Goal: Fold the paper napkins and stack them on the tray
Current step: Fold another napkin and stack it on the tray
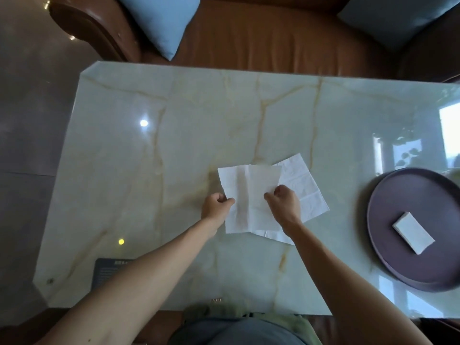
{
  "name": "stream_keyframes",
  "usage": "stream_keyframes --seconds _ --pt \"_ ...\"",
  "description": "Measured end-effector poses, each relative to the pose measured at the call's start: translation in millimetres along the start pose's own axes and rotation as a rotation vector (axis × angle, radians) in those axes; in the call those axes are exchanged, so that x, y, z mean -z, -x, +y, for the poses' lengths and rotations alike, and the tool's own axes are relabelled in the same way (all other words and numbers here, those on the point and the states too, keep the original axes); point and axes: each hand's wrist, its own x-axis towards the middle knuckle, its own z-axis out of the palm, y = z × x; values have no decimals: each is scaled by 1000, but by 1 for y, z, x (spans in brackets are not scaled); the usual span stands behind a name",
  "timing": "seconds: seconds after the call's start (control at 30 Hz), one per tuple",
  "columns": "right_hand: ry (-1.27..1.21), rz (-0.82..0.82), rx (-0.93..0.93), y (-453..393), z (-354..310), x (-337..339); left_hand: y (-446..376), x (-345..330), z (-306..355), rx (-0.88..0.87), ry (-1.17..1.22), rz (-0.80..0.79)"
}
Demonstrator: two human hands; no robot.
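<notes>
**A:** While you fold, what's each hand doing?

**B:** My left hand [216, 204] pinches the napkin [249, 195]'s left edge, my right hand [283, 199] pinches its middle. It's mid-table [149, 170]; one folded napkin [413, 232] sits on the tray [388, 200] to the right.

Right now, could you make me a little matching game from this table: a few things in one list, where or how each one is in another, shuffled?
Things:
1. top napkin
2. second napkin
3. folded napkin
4. blue cushion

Places or states:
A. on the round dark tray
B. on the brown sofa
C. pinched by left hand and right hand
D. lying partly under another sheet

Pairs: 1-C, 2-D, 3-A, 4-B
</notes>
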Motion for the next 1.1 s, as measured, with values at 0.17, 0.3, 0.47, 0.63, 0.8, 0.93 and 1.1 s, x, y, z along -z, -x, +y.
stream_keyframes --seconds 0.17,0.3,0.47,0.63,0.8,0.93,1.1 --pt "15 -202 209 21 -17 -1 6 9 12 53 187 -206" --pt "-53 -550 156 27 -13 -3 6 7 16 237 512 -407" --pt "-51 -242 72 30 6 -3 7 -1 17 283 439 -366" --pt "-229 -141 -60 29 19 12 23 -7 23 163 479 -344" --pt "-425 -287 -96 28 12 31 42 -7 39 112 546 -454" --pt "-528 -385 42 27 3 52 54 -5 44 79 548 -512" --pt "-103 -275 261 27 -17 83 63 6 53 -156 196 -289"
